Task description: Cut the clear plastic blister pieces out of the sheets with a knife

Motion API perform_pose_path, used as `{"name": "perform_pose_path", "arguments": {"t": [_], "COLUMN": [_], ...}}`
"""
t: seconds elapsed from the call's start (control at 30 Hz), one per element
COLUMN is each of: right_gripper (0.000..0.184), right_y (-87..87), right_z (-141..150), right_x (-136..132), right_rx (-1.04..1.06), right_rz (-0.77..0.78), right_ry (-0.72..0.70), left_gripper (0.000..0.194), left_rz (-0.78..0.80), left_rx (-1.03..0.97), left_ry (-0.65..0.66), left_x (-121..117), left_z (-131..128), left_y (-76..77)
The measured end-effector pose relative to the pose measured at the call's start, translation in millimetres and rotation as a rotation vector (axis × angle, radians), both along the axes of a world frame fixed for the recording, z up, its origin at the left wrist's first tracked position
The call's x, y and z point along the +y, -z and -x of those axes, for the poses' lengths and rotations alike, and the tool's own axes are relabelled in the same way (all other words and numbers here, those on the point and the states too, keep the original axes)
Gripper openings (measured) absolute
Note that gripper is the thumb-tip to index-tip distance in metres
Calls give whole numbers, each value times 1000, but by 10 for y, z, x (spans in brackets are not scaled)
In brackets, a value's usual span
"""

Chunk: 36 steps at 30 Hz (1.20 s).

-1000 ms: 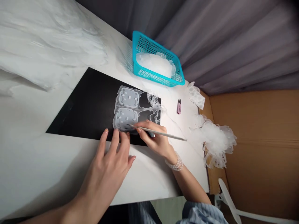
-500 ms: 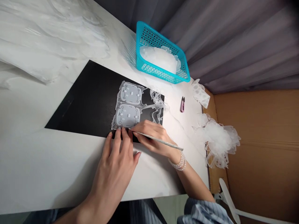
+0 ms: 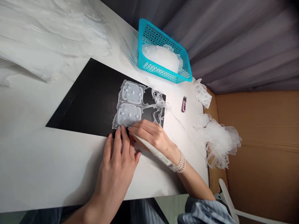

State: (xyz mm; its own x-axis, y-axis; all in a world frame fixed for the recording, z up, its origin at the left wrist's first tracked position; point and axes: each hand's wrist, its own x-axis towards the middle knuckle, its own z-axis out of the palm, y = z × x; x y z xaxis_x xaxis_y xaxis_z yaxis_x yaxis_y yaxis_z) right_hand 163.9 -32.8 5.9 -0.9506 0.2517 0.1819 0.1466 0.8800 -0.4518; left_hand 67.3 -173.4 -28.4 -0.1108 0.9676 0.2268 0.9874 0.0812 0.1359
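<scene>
A clear, silicone-like sheet (image 3: 141,106) with two rounded grey panels (image 3: 132,92) lies on a black mat (image 3: 86,99). My left hand (image 3: 119,165) rests with fingers stretched out, tips pressing at the sheet's near edge. Beside those fingertips, my right hand (image 3: 155,135) pinches one end of a long, flat, pale strip (image 3: 154,151) with a faint pattern. Its held end is mostly hidden by my fingers, and its other end slants back over the wrist, by a beaded bracelet (image 3: 181,161). I cannot make out the strip's exact kind.
A turquoise basket (image 3: 163,73) holding whitish translucent pieces (image 3: 162,56) stands at the back. Small pink thread snips (image 3: 183,105) lie right of the mat. Translucent scraps (image 3: 217,137) hang at the table's right edge by a cardboard box (image 3: 259,130). Large clear sheets (image 3: 46,37) cover the far left.
The strip in my right hand has turned, showing its broad face instead of its thin edge. My right fingers have shifted slightly left; my left hand stays nearly still.
</scene>
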Motion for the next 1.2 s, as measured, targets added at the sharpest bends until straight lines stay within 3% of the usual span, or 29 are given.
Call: {"name": "perform_pose_path", "arguments": {"t": [0.17, 0.47, 0.7, 0.8, 0.9, 1.0, 1.2], "right_gripper": [23, 29, 30, 32, 29, 32, 18], "right_y": [-26, 190, 317, 361, 329, 192, -4], "right_z": [-114, -142, -69, -55, -55, -41, 91], "right_x": [-29, 30, 70, 63, 63, 156, 849], "right_rx": [-51, 50, 63, 44, 29, 87, 383], "right_rz": [-78, -337, -458, -439, -328, -51, 650], "right_ry": [1, -145, -160, -156, -128, -54, 479], "left_gripper": [56, 48, 52, 56, 58, 61, 70], "left_rz": [30, 26, 15, 33, 14, 23, 27], "left_rx": [13, -45, 12, 8, -15, -51, -12], "left_ry": [9, 0, 55, 52, 42, 10, 38], "left_x": [-16, -27, -75, -88, -63, -19, 3], "left_z": [-22, -25, -39, -37, -31, -25, -18], "left_y": [3, 4, 4, 13, 9, -10, 12]}}
